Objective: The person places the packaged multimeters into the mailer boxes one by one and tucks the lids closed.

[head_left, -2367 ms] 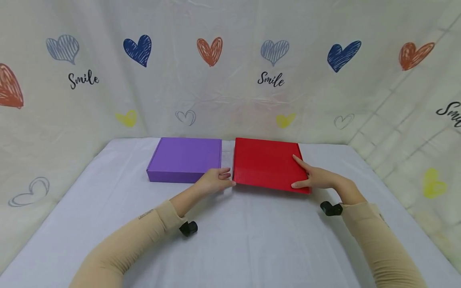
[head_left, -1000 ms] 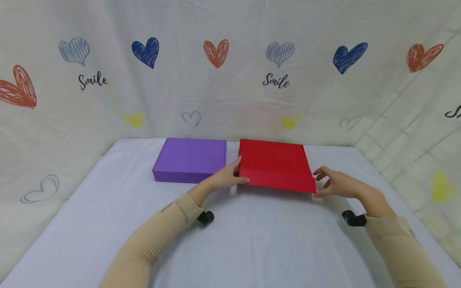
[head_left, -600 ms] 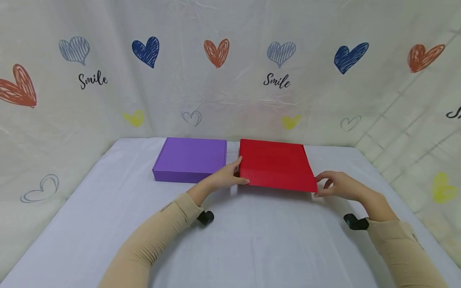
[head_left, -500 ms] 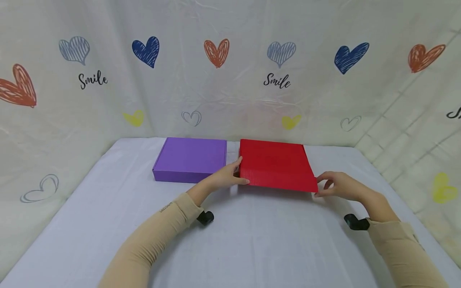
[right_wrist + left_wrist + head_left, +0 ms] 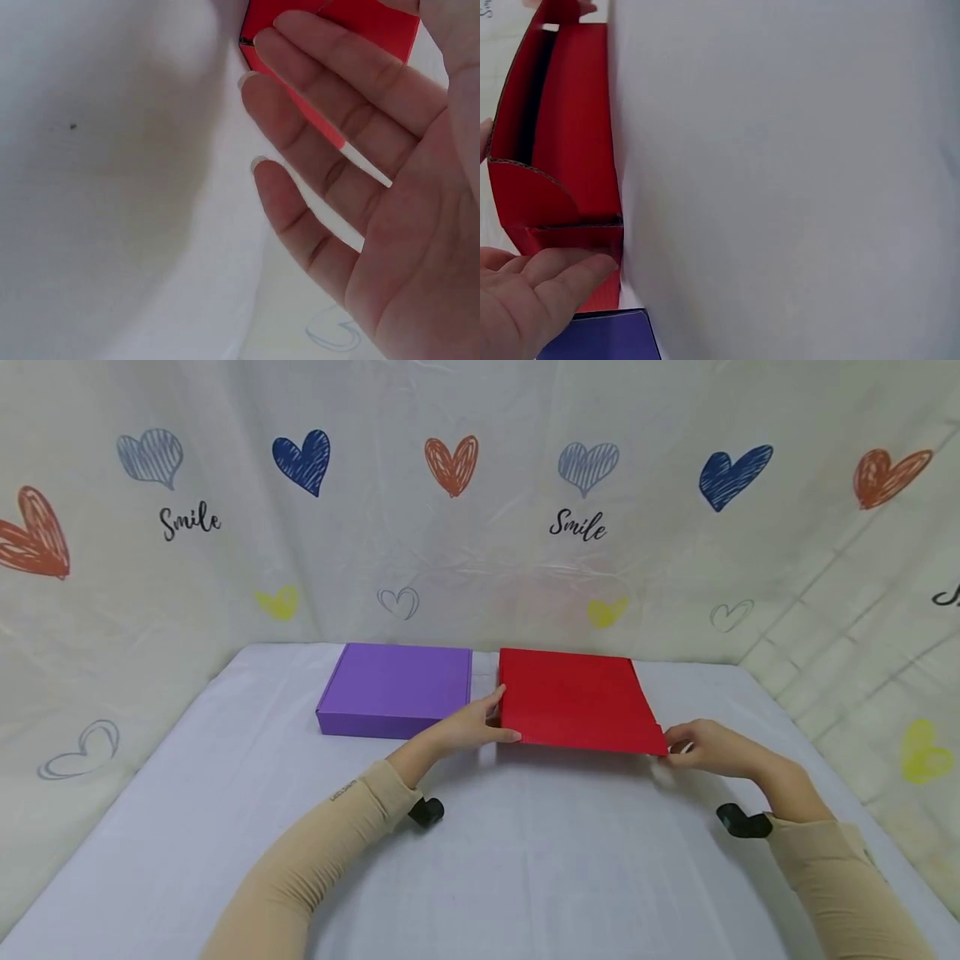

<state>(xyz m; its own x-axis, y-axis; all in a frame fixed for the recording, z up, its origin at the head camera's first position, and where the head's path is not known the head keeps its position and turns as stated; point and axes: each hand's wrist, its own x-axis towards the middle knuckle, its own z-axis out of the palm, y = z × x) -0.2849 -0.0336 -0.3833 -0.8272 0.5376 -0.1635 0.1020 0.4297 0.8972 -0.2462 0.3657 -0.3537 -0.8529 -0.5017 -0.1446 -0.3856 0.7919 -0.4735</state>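
Note:
A red cardboard box (image 5: 570, 693) lies at the back of the table, its lid slightly raised at the front. In the left wrist view, a dark gap shows between the lid and the box's front wall (image 5: 577, 127), and a rounded side flap (image 5: 532, 191) hangs at the left corner. My left hand (image 5: 472, 727) holds the front left corner, thumb at the lid's edge, long fingers straight against the side. My right hand (image 5: 708, 747) pinches the lid's front right corner between thumb and index finger. Its other fingers (image 5: 289, 206) are spread loosely.
A closed purple box (image 5: 397, 685) lies left of the red one, partly behind my left wrist. Both boxes are on a white cloth-covered table (image 5: 480, 868). A backdrop (image 5: 510, 552) with printed hearts stands behind them.
My left hand has moved from the lid's left edge onto the corner. My right hand has left the lid's top and taken its front right corner, which is now slightly higher.

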